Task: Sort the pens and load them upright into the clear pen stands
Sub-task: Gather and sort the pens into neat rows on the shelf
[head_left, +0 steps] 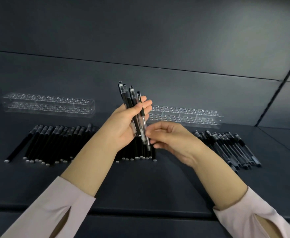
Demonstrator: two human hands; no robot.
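- While the left hand [123,122] grips a bundle of pens [135,114] upright, the right hand [168,136] pinches one pen's lower end — above the table [140,182].
- Both clear stands [49,104] empty (behind); loose pens [55,143] flat in rows.

Left hand [123,124] raised, grip closed; right hand [168,136] beside it, fingers curled

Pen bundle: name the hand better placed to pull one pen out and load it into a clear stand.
Right. The left hand is clamped around the pen bundle, while the right hand has its fingertips at the lower end of a clear-barrelled pen and lies nearer the right-side pen stand, which shows no pens.
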